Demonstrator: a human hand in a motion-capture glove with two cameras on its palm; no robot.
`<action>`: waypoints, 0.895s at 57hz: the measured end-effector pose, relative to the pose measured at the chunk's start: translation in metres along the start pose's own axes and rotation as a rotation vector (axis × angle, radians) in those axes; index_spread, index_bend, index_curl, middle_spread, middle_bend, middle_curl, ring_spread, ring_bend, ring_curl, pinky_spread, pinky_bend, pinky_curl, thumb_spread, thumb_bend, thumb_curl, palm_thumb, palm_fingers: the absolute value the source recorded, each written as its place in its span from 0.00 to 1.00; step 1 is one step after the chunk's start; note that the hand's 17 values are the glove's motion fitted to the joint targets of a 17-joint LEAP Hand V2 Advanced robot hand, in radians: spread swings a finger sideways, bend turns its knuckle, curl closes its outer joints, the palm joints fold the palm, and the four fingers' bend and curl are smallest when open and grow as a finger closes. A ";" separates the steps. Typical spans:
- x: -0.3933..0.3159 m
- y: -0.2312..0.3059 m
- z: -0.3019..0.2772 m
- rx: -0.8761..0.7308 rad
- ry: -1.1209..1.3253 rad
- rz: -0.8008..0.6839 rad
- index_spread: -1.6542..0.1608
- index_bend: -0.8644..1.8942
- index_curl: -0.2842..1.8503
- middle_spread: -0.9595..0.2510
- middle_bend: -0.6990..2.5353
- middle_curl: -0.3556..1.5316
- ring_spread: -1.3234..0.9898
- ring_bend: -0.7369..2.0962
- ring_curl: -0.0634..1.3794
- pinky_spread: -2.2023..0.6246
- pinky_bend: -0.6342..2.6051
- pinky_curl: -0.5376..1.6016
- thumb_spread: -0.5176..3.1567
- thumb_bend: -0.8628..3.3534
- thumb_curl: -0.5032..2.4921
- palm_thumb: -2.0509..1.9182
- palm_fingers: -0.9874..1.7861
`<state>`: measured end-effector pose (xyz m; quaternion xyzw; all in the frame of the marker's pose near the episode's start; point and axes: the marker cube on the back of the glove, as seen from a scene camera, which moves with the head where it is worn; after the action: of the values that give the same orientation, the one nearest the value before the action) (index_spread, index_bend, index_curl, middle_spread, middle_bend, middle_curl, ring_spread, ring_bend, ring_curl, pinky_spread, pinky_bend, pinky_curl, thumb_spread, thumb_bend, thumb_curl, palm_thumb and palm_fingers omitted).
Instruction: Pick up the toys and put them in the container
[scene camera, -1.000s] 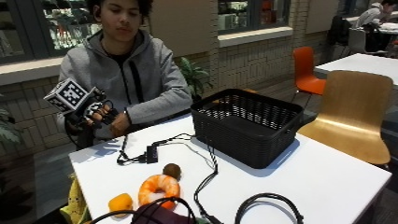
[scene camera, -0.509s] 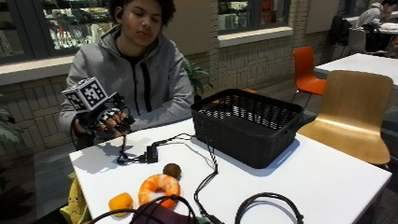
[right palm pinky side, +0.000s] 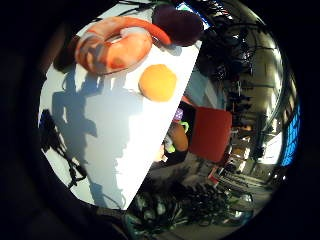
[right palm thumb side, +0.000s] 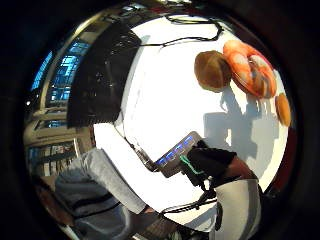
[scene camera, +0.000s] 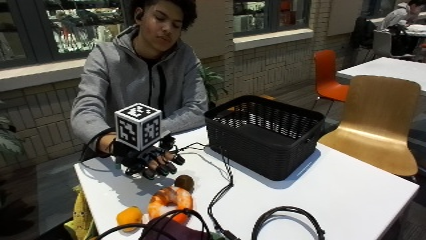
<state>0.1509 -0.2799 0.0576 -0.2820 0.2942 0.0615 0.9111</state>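
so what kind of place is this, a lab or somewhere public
Probably a public cafeteria or campus common area: several white tables, a wooden chair, an orange chair, and brick walls under large windows.

On the bench (scene camera: 346, 195) lie three toys: one shrimp (scene camera: 170, 200), one brown ball (scene camera: 184, 182) and one orange ball (scene camera: 129, 218). One black basket (scene camera: 265, 135) stands there too. One wooden chair (scene camera: 376, 122) and one orange chair (scene camera: 329, 75) stand behind.
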 end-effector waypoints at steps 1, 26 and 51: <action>0.000 -0.004 0.001 -0.005 0.007 0.002 0.75 0.37 0.26 0.81 0.28 0.35 0.50 0.34 0.17 0.76 0.38 0.41 0.48 0.28 0.25 0.55 0.27; -0.003 -0.062 0.014 -0.145 0.139 0.031 0.74 0.41 0.31 0.83 0.25 0.31 0.54 0.29 0.12 0.77 0.32 0.40 0.46 0.23 0.26 0.55 0.27; -0.017 -0.064 0.025 0.015 0.087 -0.036 0.74 0.71 0.43 0.81 0.25 0.29 0.54 0.28 0.04 0.77 0.27 0.40 0.50 0.23 0.28 0.59 0.31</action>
<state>0.1669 -0.3187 0.1147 -0.2828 0.3287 0.0304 0.9006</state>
